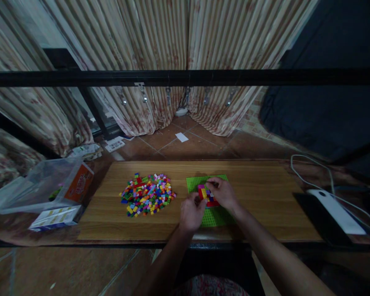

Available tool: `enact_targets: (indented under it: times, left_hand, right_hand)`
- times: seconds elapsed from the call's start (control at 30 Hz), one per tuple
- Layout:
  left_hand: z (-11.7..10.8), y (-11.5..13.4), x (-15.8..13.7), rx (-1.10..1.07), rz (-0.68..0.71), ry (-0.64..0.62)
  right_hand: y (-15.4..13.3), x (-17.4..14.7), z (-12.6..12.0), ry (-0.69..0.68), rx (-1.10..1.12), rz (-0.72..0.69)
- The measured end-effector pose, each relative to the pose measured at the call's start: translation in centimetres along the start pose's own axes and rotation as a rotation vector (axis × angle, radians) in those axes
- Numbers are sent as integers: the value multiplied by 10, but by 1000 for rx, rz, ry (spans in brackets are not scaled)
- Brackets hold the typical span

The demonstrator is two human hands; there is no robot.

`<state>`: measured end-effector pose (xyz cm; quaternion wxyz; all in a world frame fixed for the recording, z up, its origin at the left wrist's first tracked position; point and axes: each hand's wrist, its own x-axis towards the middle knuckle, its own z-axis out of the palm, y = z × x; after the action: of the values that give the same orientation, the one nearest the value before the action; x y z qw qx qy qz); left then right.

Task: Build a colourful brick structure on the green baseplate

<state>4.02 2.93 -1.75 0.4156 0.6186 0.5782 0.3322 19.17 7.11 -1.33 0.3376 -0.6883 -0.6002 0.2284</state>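
Observation:
A green studded baseplate (210,222) lies on the wooden table in front of me. On it stands a small build of toy building bricks (204,192) in red, yellow, purple and blue. My left hand (191,213) grips the near left side of the build, thumb and fingers closed on it. From the right, my right hand (223,193) reaches over the build's far right side with its fingers curled together. Whatever is between those fingertips is too small and dark to make out. Left of the baseplate spreads a pile of loose toy bricks (149,195) in many colours.
On the left are a clear plastic bin (46,181) with an orange label and a flat white box (55,217). At the table's right end lie a dark flat object (320,218), a white device (336,209) and a white cable (331,181). A black bar (185,78) crosses beyond the table.

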Motion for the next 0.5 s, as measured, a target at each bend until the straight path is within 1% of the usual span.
enact_targets:
  times: [0.13, 0.2, 0.4, 0.5]
  left_hand:
    - [-3, -2, 7, -25, -46, -31]
    - [-6, -2, 7, -3, -73, -50]
    - [-14, 13, 5, 222, -74, -90]
    - [-17, 22, 7, 294, -62, -107]
  right_hand:
    - [3, 2, 0, -15, 29, 9]
    - [4, 2, 0, -21, 40, 6]
    - [2, 2, -1, -13, -2, 10]
    - [2, 2, -2, -16, -18, 3]
